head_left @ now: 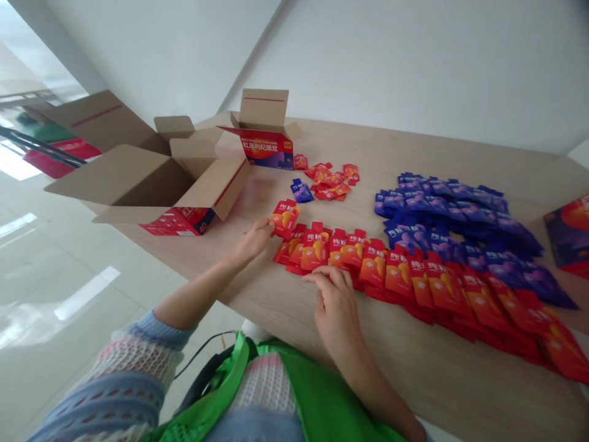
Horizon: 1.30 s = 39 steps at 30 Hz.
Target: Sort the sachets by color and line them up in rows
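Note:
My left hand pinches the edge of a red pouch with orange fruit on it, holding it at the left end of a row. That row of overlapping red pouches runs along the table toward the right. My right hand is at the front edge of the row, fingers loosely bent and slightly apart. No pouch shows in its grasp; its fingertips are close to the red pouches, and contact is unclear. Behind the row lie stacked rows of blue-purple pouches.
A large open carton stands at the table's left edge, flaps spread. Behind it is a smaller open printed box. Loose red pouches and one blue pouch lie nearby. Another printed box is at the far right. A wall backs the table.

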Each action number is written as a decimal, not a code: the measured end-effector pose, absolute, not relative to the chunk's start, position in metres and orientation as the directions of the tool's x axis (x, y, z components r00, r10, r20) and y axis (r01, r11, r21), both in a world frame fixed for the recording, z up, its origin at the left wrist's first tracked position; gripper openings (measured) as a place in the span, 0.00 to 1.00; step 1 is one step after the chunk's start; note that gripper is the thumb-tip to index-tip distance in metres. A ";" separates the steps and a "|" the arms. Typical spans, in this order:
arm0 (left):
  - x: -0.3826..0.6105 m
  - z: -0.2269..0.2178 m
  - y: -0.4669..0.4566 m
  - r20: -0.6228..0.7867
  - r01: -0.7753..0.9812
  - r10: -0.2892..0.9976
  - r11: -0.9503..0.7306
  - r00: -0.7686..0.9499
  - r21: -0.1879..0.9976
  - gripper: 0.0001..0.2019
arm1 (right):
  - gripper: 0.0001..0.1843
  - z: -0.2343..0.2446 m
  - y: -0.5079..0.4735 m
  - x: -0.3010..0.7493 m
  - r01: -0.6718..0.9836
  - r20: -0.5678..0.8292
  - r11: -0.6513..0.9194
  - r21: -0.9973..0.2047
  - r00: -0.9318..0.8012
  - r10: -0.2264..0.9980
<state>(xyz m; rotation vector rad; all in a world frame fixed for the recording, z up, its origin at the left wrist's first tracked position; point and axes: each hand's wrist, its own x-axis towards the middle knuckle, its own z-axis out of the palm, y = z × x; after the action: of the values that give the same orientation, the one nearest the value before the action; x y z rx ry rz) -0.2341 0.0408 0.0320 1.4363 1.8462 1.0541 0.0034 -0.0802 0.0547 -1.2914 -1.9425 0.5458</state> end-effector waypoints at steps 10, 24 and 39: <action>-0.144 0.039 -0.028 0.141 0.850 0.990 -0.069 -0.007 0.523 0.14 | 0.26 0.060 -0.085 0.010 0.631 0.321 0.350 -0.692 -0.165 0.932; -0.119 0.064 -0.050 0.147 0.976 0.983 0.082 -0.114 0.203 0.15 | 0.21 0.063 -0.089 0.016 0.631 0.344 0.316 -0.708 -0.082 0.935; -0.160 0.041 0.001 0.279 0.701 0.790 -0.614 0.546 0.363 0.22 | 0.16 0.061 -0.081 0.021 0.629 0.483 0.388 -0.674 -0.022 0.875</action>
<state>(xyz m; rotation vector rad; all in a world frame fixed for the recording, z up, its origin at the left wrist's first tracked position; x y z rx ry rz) -0.1603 0.0010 0.0414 2.5740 1.2586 0.6219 0.0211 -0.0811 0.0607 -1.3260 -1.7349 0.3393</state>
